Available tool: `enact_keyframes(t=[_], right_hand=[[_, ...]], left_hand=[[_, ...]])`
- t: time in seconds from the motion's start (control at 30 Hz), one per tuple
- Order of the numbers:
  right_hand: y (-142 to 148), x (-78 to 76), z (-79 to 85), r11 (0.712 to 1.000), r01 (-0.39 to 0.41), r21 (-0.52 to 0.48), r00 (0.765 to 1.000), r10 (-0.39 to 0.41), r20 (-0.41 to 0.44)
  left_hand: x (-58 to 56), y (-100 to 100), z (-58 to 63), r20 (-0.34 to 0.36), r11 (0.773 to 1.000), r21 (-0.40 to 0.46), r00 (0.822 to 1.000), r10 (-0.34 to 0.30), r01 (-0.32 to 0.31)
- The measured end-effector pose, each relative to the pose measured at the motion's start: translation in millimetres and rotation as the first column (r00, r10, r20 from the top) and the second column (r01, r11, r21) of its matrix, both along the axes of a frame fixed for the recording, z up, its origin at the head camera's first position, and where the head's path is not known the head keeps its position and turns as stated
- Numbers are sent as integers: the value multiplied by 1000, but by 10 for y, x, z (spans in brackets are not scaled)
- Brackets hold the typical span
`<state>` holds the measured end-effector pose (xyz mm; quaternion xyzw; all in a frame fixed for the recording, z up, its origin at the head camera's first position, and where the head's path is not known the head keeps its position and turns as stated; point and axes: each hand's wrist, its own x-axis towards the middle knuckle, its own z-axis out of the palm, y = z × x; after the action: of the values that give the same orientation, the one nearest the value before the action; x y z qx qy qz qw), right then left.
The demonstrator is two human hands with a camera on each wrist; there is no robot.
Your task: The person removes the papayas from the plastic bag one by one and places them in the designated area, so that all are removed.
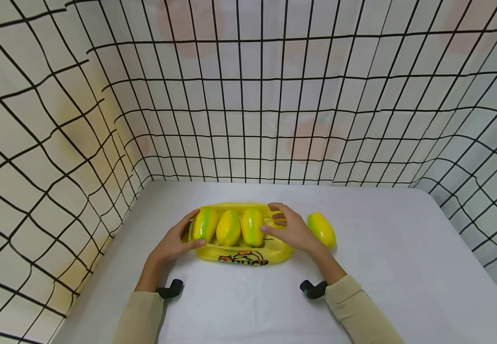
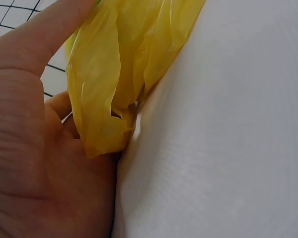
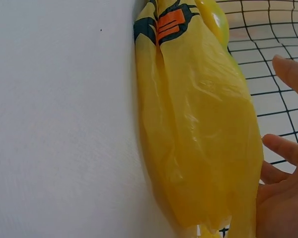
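A black grid walls the far side of a white table, and two sleeved forearms come in from the near edge, angled inward so the hands bracket a yellow bag lying on the table. The step in hand looks like bagging fruit: the bag's mouth faces up and is wide. The left hand cups the bag's left end, thumb at the near side and fingers round the far side, gripping the film. The right hand is over the right end with fingers spread and pinching nothing; whether its fingertips press the film I cannot tell. Three yellow-green fruits, the left one, the middle one and the right one, sit in a row in the opening, while a fourth fruit lies outside, just beyond the right hand. The next move probably calls for the left hand to steady the bag while the right turns outward for that loose fruit. Smallest, the right thumb's tip is beside the row's right fruit.
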<state>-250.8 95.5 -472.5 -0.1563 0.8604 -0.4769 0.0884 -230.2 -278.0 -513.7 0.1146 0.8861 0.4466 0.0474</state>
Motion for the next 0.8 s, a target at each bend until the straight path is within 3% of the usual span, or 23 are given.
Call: enact_keyframes(t=[0.43, 0.8], right_hand=[[-145, -18, -130, 997, -8, 77, 1000, 9, -8], [-312, -30, -214, 992, -22, 123, 1000, 23, -1]], left_hand=[[-18, -42, -14, -17, 998, 44, 999, -32, 33], [2, -49, -1, -16, 999, 21, 1000, -24, 24]])
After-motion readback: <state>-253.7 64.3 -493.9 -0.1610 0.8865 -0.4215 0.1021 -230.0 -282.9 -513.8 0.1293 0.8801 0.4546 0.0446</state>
